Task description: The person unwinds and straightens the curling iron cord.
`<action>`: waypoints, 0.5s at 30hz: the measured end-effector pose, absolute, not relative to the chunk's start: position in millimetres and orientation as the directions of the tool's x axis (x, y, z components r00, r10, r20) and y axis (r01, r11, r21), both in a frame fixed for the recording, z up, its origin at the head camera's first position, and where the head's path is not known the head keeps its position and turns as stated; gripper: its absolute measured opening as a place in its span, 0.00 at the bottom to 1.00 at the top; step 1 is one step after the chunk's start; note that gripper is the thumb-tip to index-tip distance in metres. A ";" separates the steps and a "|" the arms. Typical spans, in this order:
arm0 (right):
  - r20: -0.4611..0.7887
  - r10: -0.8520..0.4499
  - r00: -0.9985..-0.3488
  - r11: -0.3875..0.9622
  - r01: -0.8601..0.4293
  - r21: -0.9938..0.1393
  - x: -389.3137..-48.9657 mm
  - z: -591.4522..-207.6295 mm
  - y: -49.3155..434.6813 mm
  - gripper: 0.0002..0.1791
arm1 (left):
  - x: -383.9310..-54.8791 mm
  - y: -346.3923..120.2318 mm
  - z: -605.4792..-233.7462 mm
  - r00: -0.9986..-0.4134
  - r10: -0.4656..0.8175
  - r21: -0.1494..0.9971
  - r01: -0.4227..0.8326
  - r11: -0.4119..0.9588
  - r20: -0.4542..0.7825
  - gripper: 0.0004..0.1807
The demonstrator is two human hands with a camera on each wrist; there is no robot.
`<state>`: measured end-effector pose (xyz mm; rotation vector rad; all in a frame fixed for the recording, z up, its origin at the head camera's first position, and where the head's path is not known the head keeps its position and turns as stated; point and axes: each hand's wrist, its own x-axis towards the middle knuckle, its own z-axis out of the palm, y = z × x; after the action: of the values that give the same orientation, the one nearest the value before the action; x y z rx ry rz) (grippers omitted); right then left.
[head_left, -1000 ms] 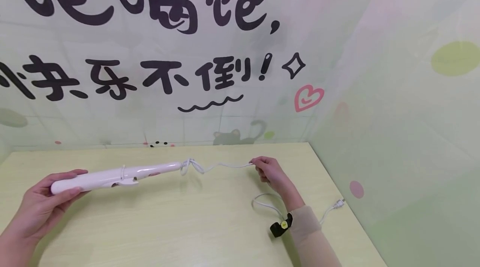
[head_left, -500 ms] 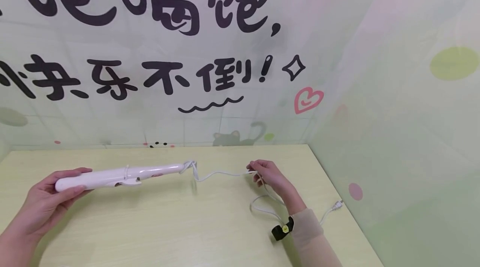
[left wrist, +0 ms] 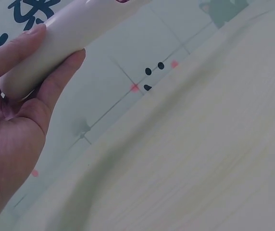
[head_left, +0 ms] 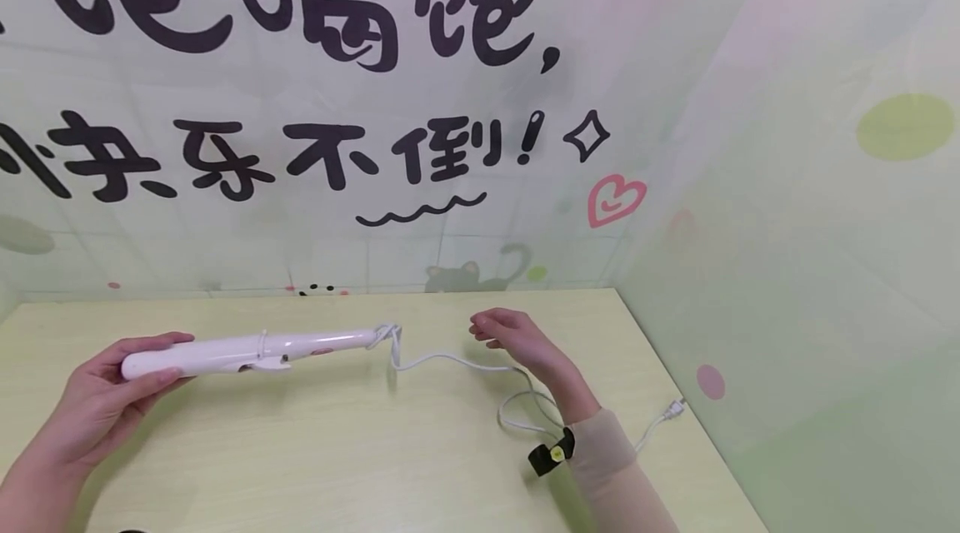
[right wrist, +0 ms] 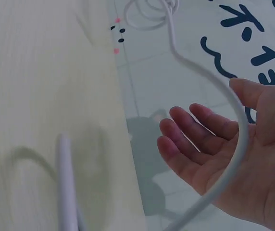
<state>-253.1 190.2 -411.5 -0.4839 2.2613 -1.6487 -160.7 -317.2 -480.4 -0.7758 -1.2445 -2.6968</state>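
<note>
My left hand [head_left: 112, 400] grips the thick end of a white curling iron [head_left: 225, 354], held raised over the table and tilted slightly up toward its cord end. In the left wrist view, thumb and fingers wrap round the smooth barrel [left wrist: 70, 38]. A white cord [head_left: 450, 358] is looped in a loose knot at the iron's narrow tip, then sags to the right. Behind that cord, my right hand [head_left: 517, 341] hovers with nothing held. The right wrist view has its palm [right wrist: 233, 149] facing the camera, fingers gently bent, the cord crossing in front.
Farther along, the cord coils beside the right wrist, and its plug [head_left: 675, 408] lies by the table's right edge. A black wrist-worn device [head_left: 546, 458] sits at the right sleeve. A printed wall [head_left: 420, 250] closes off the pale wooden table [head_left: 337, 450] behind.
My right hand has let go of the cord and moved slightly left, its fingers loosening. The cord now sags lower. My left hand has shifted a little right with the curling iron.
</note>
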 end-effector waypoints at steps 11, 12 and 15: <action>-0.004 -0.554 -0.832 0.265 -0.172 -0.949 -239.5 -400.4 147.1 0.19 | -162.9 -313.1 -479.9 -0.862 0.159 0.681 0.253 -0.687 0.481 0.30; -0.021 -0.565 -0.825 0.283 -0.171 -0.944 -238.4 -401.5 144.2 0.18 | -163.3 -312.7 -479.8 -0.863 0.161 0.685 0.254 -0.683 0.480 0.30; -0.081 -0.577 -0.813 0.310 -0.126 -0.942 -235.5 -406.4 137.9 0.17 | -164.8 -311.5 -479.1 -0.865 0.165 0.695 0.252 -0.674 0.474 0.30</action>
<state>-235.5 137.9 -406.4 -0.6252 2.1781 -1.5108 -164.8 -311.5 -479.1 -0.8004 -1.2471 -2.7140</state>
